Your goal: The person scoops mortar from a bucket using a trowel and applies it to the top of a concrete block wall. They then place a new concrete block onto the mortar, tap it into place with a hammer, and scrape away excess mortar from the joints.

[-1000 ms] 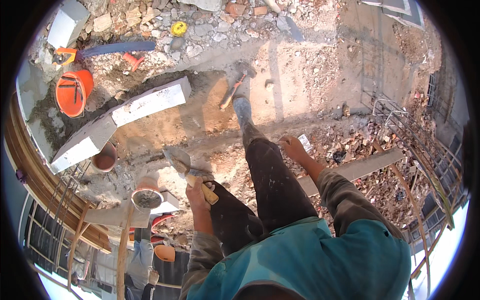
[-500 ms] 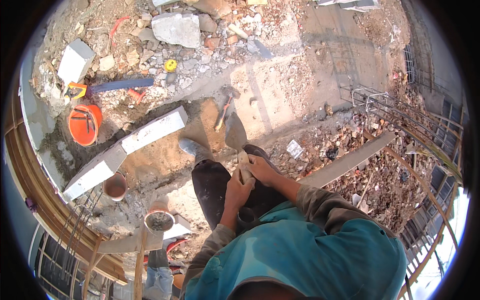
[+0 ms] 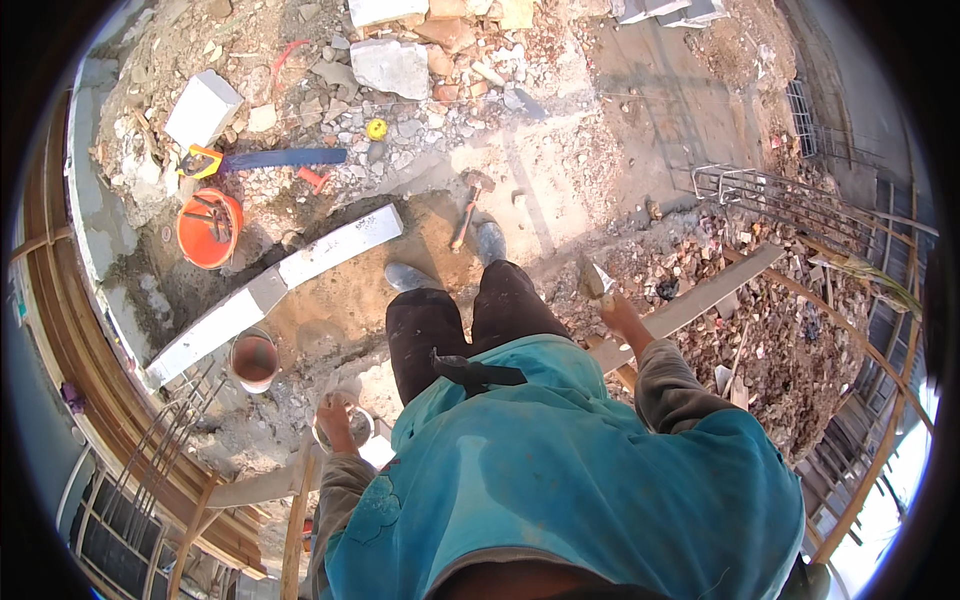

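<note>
My right hand (image 3: 622, 316) is closed round the handle of a trowel (image 3: 592, 277), out to the right above the rubble. Its metal blade points away from me and catches the light. My left hand (image 3: 336, 424) is over the near side of a small bucket (image 3: 366, 424) of grey mortar. Its fingers look bent, but whether they grip the rim is unclear. Beyond the mortar bucket stands another small bucket (image 3: 254, 362). A row of white blocks (image 3: 340, 243) runs beside the trench, and a hammer (image 3: 466, 215) lies on the soil ahead of my boots.
An orange bucket (image 3: 209, 228) holding dark tools and a handsaw (image 3: 280, 159) are at the far left. A plank (image 3: 715, 300) crosses the rubble on the right. Steel rebar (image 3: 760, 195) juts out beyond it. Timber boards (image 3: 75, 300) line the left edge.
My hands have come apart from the trowel. The right has carried it to the right; the left has moved down-left to the mortar bucket. My feet now stand side by side.
</note>
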Demonstrator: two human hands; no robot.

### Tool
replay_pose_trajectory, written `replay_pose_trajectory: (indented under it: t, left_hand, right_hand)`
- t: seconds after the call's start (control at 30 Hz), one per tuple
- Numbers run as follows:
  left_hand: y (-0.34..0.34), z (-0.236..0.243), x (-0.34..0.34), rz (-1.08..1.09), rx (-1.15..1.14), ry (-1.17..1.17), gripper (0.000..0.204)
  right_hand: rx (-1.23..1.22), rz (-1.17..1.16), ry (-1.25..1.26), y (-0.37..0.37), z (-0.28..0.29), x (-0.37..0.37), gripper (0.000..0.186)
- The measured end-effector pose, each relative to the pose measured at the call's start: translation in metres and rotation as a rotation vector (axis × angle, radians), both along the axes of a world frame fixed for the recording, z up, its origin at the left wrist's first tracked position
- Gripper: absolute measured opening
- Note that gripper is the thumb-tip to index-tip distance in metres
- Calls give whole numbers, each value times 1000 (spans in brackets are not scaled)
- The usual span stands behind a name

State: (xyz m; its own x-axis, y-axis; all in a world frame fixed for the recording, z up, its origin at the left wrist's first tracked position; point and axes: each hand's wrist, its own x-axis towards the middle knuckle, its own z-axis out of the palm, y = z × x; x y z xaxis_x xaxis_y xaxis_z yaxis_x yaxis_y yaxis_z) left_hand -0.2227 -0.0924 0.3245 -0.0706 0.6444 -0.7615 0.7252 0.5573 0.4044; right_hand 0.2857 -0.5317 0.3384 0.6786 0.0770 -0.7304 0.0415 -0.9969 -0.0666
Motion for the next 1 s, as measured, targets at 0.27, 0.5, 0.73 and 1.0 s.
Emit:
replay_pose_trajectory:
  t: [0.27,0.5,0.73,1.0]
  left_hand:
    - [-72,53,5,345,21,-88,28]
    - [-139,70,138,-13,28,-154,45]
    - [-171,67,168,16,81,-162,46]
    - [-174,71,168,53,4,-167,44]
  right_hand:
    - [178,310,121,61,32,54,45]
    - [167,362,81,21,31,131,47]
    - [88,350,97,-43,40,160,45]
    - [60,348,235,-36,60,149,48]
